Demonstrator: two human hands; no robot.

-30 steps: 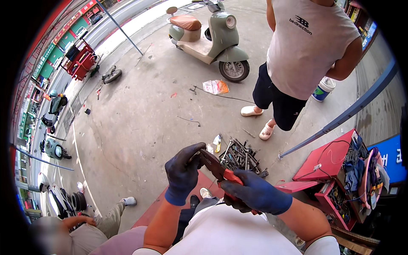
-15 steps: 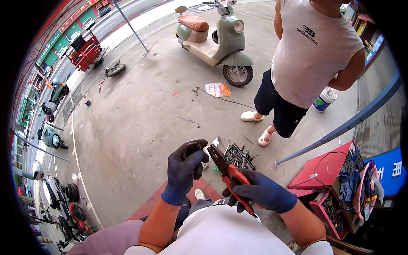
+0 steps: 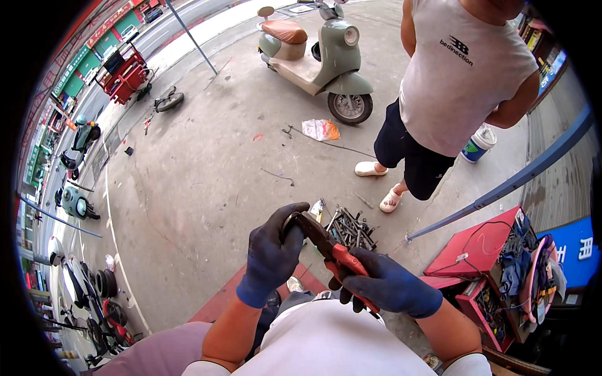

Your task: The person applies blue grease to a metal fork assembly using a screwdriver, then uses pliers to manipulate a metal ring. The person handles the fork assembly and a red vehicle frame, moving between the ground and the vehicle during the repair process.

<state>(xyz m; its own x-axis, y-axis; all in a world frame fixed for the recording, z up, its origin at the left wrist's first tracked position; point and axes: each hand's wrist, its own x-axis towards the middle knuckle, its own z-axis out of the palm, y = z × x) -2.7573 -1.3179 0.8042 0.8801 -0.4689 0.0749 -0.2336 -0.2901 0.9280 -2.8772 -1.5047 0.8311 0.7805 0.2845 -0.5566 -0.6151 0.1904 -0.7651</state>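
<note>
Both my hands wear dark blue work gloves. In my right hand (image 3: 382, 281) are red-handled pliers (image 3: 343, 258), the fingers wrapped round the handles. Their dark jaws point up and left and reach the fingertips of my left hand (image 3: 271, 254). That hand is closed in a pinch on a small dark curved piece, whose kind I cannot make out. Glove and jaws hide most of it. On the ground just beyond the pliers lies a heap of metal hand tools (image 3: 352, 229).
A person (image 3: 464, 81) in a sleeveless top stands ahead right, near a white bucket (image 3: 480, 144). A green scooter (image 3: 338, 59) is parked farther off. At right are a slanting blue post (image 3: 501, 197) and a red tool cabinet (image 3: 473, 247). Several scooters line the left.
The pliers have moved left and up, so their jaws now meet the small piece at my left fingertips. My left hand has barely shifted.
</note>
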